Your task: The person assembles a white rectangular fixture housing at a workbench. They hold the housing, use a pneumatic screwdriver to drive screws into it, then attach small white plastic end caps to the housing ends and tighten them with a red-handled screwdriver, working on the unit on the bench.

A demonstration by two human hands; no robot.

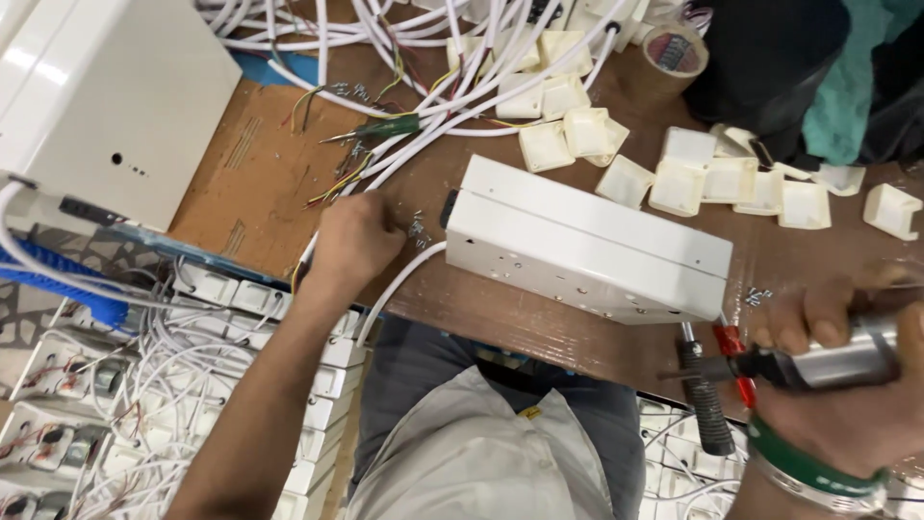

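Picking screws beside the white box, driver in my other hand

My left hand (pixel 356 236) is resting on the tabletop (pixel 539 323) near its front edge, fingers curled together over the small screws (pixel 418 229) just beside the white metal box (pixel 587 252). My right hand (pixel 847 376) is hanging past the front edge, fingers clamped on a silver electric screwdriver (pixel 818 364), its tip pointing toward the box's near side.

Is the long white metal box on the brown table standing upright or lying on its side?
Lying down: the long white metal box rests lengthwise on the brown table, with its screw-holed face turned toward the person.
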